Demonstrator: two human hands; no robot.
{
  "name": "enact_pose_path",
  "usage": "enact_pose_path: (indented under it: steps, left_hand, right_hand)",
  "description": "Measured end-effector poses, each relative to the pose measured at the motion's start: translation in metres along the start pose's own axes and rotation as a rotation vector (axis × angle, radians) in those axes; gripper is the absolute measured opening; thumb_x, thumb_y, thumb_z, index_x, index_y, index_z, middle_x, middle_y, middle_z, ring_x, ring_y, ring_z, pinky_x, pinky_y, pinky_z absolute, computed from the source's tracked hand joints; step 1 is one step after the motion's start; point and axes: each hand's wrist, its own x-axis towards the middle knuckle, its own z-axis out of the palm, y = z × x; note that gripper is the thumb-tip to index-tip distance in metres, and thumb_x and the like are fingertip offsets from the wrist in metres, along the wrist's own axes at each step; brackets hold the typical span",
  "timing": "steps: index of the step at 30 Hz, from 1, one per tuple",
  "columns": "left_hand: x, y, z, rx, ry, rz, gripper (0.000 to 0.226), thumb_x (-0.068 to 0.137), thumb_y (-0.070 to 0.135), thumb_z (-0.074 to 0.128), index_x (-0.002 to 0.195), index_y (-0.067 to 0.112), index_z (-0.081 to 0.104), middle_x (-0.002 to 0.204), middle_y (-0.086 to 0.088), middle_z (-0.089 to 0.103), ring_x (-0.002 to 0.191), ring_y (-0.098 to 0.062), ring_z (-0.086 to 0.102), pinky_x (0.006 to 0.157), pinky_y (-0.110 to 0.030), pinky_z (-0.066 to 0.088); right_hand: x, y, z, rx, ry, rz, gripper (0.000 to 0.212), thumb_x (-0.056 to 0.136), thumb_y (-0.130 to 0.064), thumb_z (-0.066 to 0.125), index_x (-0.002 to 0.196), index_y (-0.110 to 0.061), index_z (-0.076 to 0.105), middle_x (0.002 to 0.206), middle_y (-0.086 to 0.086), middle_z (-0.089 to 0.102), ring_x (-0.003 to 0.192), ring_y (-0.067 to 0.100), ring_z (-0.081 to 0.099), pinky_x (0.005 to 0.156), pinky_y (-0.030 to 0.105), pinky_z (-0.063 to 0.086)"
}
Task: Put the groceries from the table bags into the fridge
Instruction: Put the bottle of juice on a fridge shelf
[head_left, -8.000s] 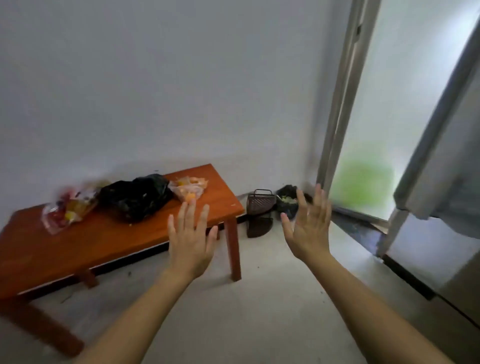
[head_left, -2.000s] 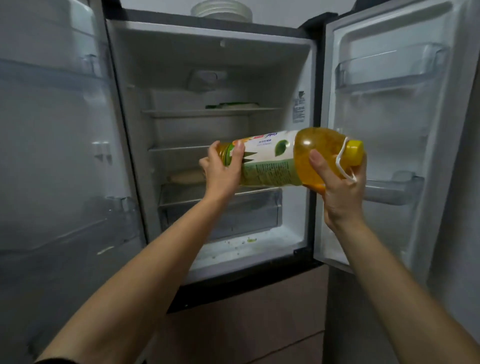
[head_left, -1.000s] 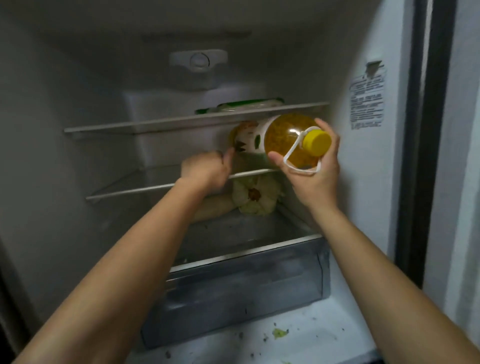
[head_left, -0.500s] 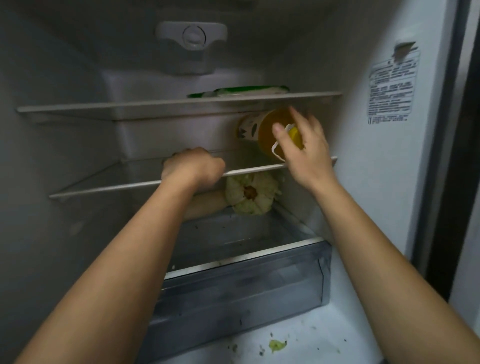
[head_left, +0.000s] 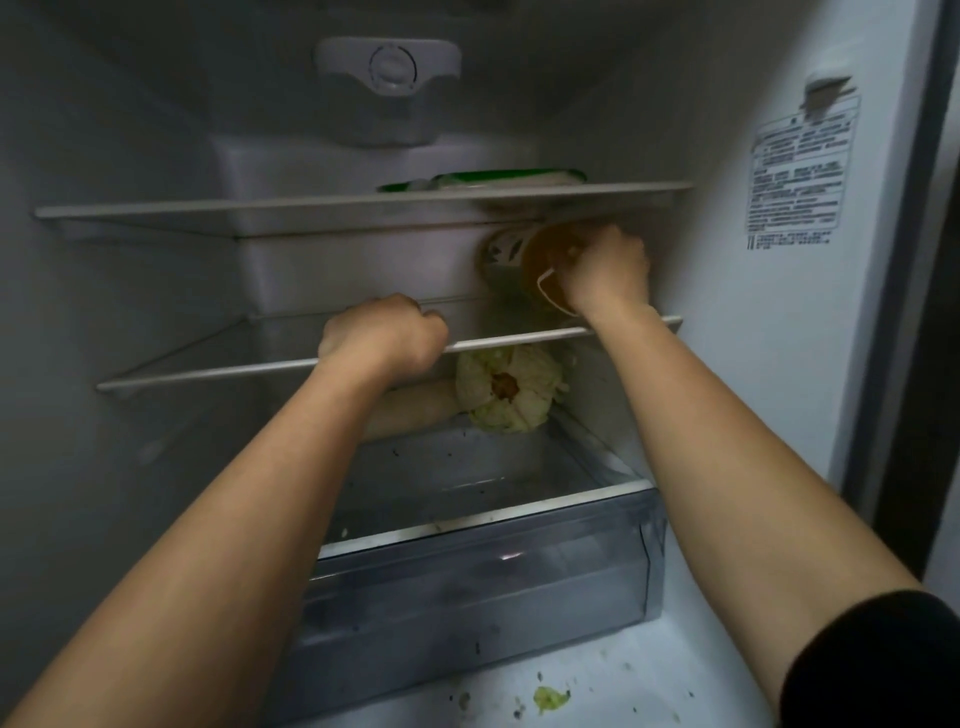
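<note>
The bottle lies on its side at the right end of the middle shelf. Its cap is hidden under the right hand, whose fingers curl round the neck. The left hand curls over that shelf's front edge. Below the shelf a cabbage is partly cut off.

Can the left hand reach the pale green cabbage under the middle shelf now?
Probably yes: the left hand grips the glass shelf by its front edge, and the pale green cabbage lies just below with nothing in front.
</note>
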Motion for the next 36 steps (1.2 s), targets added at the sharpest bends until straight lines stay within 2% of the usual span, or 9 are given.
enact_pose_path:
  steps: [8, 11, 13, 16, 19, 21, 23, 30, 36]
  left_hand:
    - [-0.007, 0.003, 0.003, -0.025, 0.178, -0.004, 0.048, 0.096, 0.043, 0.028, 0.106, 0.014, 0.065, 0.112, -0.018, 0.066, 0.084, -0.033, 0.055, 0.070, -0.036, 0.036]
    - [-0.018, 0.004, 0.006, -0.040, 0.381, 0.034, 0.044, 0.096, 0.037, 0.029, 0.089, 0.014, 0.066, 0.092, -0.019, 0.069, 0.066, -0.030, 0.046, 0.062, -0.034, 0.035]
    - [-0.031, 0.004, 0.010, -0.062, 0.514, 0.071, 0.037, 0.096, 0.030, 0.034, 0.080, 0.015, 0.063, 0.077, -0.018, 0.068, 0.058, -0.033, 0.051, 0.057, -0.033, 0.034]
    - [-0.053, 0.003, 0.019, -0.013, 0.605, 0.155, 0.030, 0.094, 0.021, 0.043, 0.074, 0.011, 0.063, 0.068, -0.018, 0.067, 0.058, -0.036, 0.061, 0.059, -0.036, 0.040]
    - [-0.072, -0.003, 0.039, -0.035, 0.683, 0.174, 0.033, 0.099, 0.028, 0.039, 0.092, 0.013, 0.068, 0.100, -0.017, 0.071, 0.094, -0.034, 0.063, 0.089, -0.044, 0.041]
    - [-0.091, -0.006, 0.060, -0.118, 0.680, 0.184, 0.040, 0.099, 0.034, 0.040, 0.125, 0.015, 0.063, 0.138, -0.019, 0.055, 0.131, -0.034, 0.047, 0.115, -0.051, 0.023]
    - [-0.116, -0.006, 0.079, -0.174, 0.651, 0.186, 0.050, 0.098, 0.038, 0.042, 0.142, 0.017, 0.049, 0.156, -0.020, 0.034, 0.147, -0.035, 0.026, 0.119, -0.055, 0.010]
    - [-0.234, -0.020, 0.125, -0.181, 0.395, 0.054, 0.060, 0.099, 0.047, 0.032, 0.147, 0.013, 0.045, 0.160, -0.021, 0.023, 0.150, -0.036, 0.017, 0.116, -0.063, 0.017]
    - [-0.339, -0.023, 0.132, -0.131, 0.346, -0.103, 0.060, 0.099, 0.047, 0.034, 0.146, 0.011, 0.046, 0.160, -0.019, 0.026, 0.149, -0.036, 0.020, 0.114, -0.063, 0.024]
  right_hand:
    - [-0.004, 0.003, 0.004, -0.019, -0.041, -0.005, 0.038, 0.100, -0.041, 0.050, 0.126, -0.017, 0.064, 0.121, 0.015, 0.068, 0.109, 0.038, 0.064, 0.077, 0.032, 0.042]
    - [-0.022, 0.002, -0.001, -0.039, 0.059, 0.017, 0.040, 0.101, -0.045, 0.042, 0.128, -0.022, 0.060, 0.118, 0.012, 0.068, 0.106, 0.037, 0.065, 0.075, 0.034, 0.042]
    - [-0.039, 0.005, -0.005, -0.009, 0.072, -0.020, 0.047, 0.103, -0.046, 0.035, 0.140, -0.022, 0.052, 0.123, 0.012, 0.066, 0.110, 0.036, 0.063, 0.081, 0.038, 0.046]
    - [-0.081, 0.024, -0.005, -0.069, 0.073, -0.276, 0.052, 0.106, -0.040, 0.033, 0.152, -0.015, 0.040, 0.146, 0.017, 0.052, 0.129, 0.036, 0.052, 0.106, 0.045, 0.042]
    - [-0.130, 0.052, 0.002, -0.171, 0.031, -0.384, 0.058, 0.107, -0.043, 0.031, 0.159, -0.018, 0.026, 0.165, 0.016, 0.020, 0.152, 0.031, 0.019, 0.124, 0.044, 0.014]
    - [-0.163, 0.070, 0.009, -0.192, -0.013, -0.375, 0.062, 0.105, -0.046, 0.033, 0.160, -0.020, 0.021, 0.168, 0.014, 0.007, 0.155, 0.030, 0.009, 0.123, 0.043, 0.012]
    - [-0.193, 0.088, 0.013, -0.235, -0.040, -0.370, 0.065, 0.103, -0.048, 0.035, 0.160, -0.018, 0.022, 0.168, 0.016, 0.006, 0.154, 0.033, 0.012, 0.123, 0.047, 0.018]
    - [-0.285, 0.125, 0.013, -0.264, -0.153, -0.357, 0.070, 0.100, -0.050, 0.035, 0.159, -0.014, 0.023, 0.167, 0.019, 0.008, 0.154, 0.036, 0.013, 0.122, 0.055, 0.020]
    - [-0.345, 0.131, 0.019, -0.119, -0.331, -0.374, 0.076, 0.099, -0.053, 0.032, 0.161, -0.016, 0.008, 0.168, 0.016, -0.004, 0.155, 0.033, 0.003, 0.124, 0.052, 0.013]
